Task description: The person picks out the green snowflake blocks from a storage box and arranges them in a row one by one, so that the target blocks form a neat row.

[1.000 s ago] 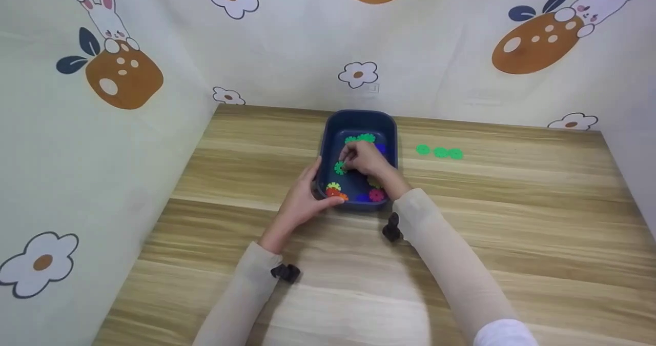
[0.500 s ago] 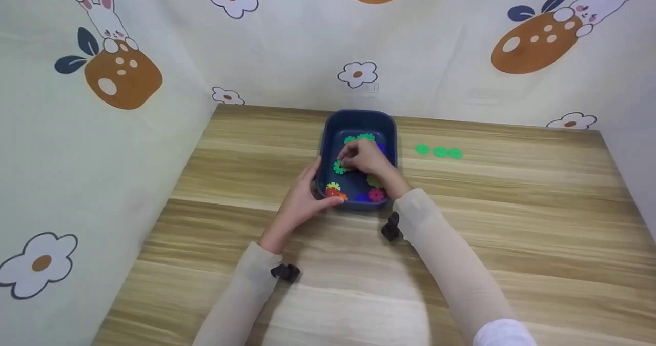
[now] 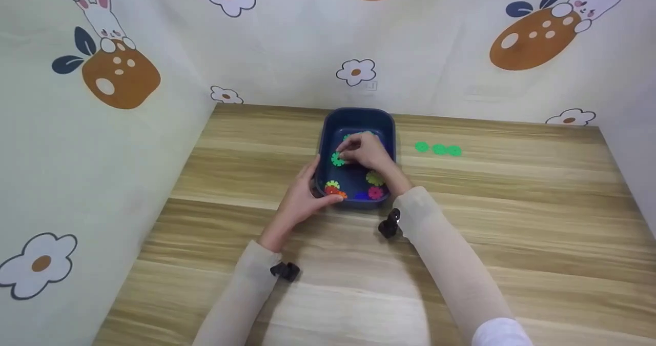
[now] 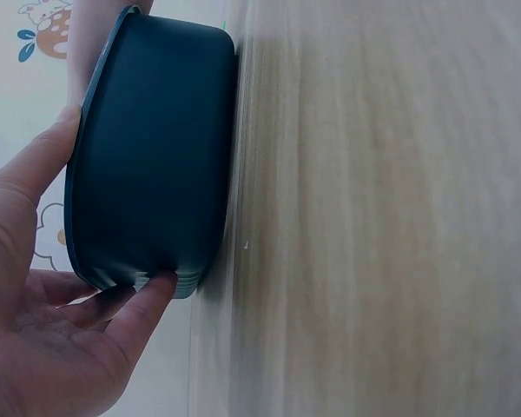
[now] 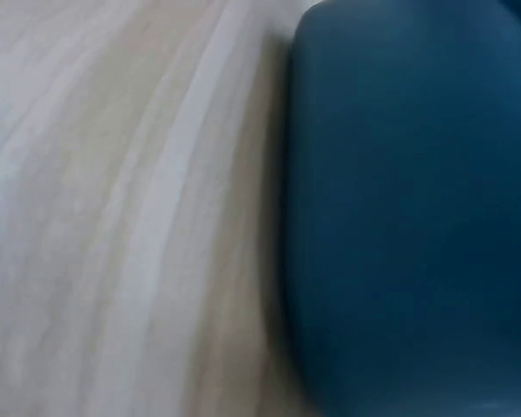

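A dark blue tray (image 3: 359, 112) stands on the wooden table, holding toothed plastic discs. The left hand (image 3: 300, 197) grips its near left corner, thumb over the rim; in the left wrist view that hand (image 4: 61, 321) has its fingertips against the outer wall of the tray (image 4: 152, 148). Inside the tray, the right hand (image 3: 368, 152) pinches a green disc (image 3: 337, 159). A yellow disc (image 3: 332, 185) and a red disc (image 3: 332, 190) lie by the near left corner, a pink disc (image 3: 375, 192) at the near right. The right wrist view shows only the tray's outside (image 5: 417, 208) and table.
Right of the tray, three green discs (image 3: 422, 146) lie on the table (image 3: 512, 207), two of them touching or overlapping. A patterned cloth (image 3: 287, 38) hangs behind the table's back edge and along its sides.
The right hand has risen slightly toward the tray's far end with the green disc. The left hand keeps its grip on the corner.
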A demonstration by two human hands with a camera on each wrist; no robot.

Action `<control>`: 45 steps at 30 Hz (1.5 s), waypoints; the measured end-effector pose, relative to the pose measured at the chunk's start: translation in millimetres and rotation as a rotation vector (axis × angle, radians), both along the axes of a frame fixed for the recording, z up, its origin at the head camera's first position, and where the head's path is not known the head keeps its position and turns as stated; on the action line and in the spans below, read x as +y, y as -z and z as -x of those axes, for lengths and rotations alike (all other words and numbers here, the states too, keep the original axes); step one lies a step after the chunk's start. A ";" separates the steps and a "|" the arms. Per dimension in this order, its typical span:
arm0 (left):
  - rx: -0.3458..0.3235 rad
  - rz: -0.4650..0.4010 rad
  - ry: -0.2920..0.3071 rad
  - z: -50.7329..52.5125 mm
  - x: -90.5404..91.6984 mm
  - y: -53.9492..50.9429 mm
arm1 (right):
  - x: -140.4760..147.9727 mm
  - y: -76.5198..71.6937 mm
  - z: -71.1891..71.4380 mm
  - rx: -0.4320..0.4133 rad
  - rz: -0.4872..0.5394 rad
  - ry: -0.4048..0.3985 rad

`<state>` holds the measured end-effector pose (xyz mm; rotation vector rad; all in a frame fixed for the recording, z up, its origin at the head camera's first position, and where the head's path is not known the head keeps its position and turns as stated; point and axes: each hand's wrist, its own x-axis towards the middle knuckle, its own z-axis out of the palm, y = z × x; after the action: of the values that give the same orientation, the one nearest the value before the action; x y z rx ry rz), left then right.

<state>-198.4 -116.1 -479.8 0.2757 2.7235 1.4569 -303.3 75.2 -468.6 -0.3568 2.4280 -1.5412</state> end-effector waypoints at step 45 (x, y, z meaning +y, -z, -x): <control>-0.038 0.000 -0.016 -1.0 1.0 0.0 | 60.0 -39.9 0.9 0.015 0.105 0.148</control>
<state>-197.4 -115.1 -479.8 0.2238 2.7020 1.4506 -304.2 135.2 -428.7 -0.2133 2.4398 -1.7374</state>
